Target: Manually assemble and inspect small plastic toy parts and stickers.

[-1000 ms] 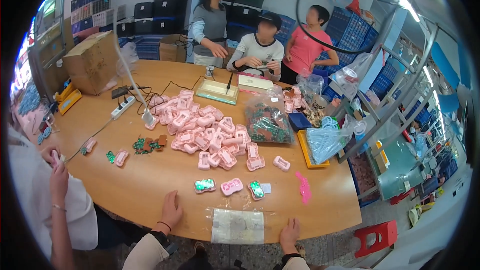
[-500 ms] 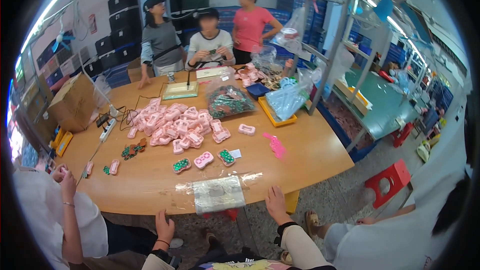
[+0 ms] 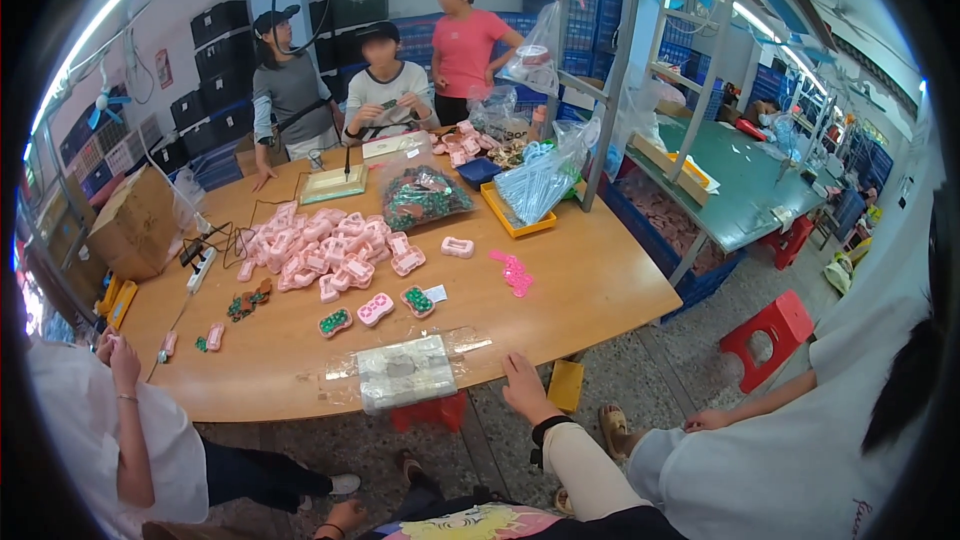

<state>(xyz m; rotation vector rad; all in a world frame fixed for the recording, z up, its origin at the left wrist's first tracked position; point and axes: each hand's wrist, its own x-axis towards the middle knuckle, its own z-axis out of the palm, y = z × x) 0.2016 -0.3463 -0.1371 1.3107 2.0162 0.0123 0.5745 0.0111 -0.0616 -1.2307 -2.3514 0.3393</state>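
Note:
My right hand (image 3: 526, 386) rests on the table's front edge with its fingers stretched out and holds nothing. Just left of it lies a flat grey-white pad (image 3: 404, 374) fixed down with clear tape. My left hand (image 3: 346, 515) hangs low at the bottom of the view, away from the tabletop, and its fingers cannot be made out. Farther in, two pink cases with green-patterned pieces, the left case (image 3: 335, 322) and the right case (image 3: 418, 301), flank a pink-and-white case (image 3: 375, 310). Behind them is a heap of pink cases (image 3: 320, 248).
A plastic bag of green and brown pieces (image 3: 425, 198), a yellow tray (image 3: 517, 220) and bright pink pieces (image 3: 513, 274) lie on the table (image 3: 590, 285). Three people are across it; others stand at my left and right. A red stool (image 3: 768, 340) stands right.
My left hand has come off the table's edge and dropped down toward the bottom of the view. My right hand stays on the edge. The whole view has shifted, with the table now farther left.

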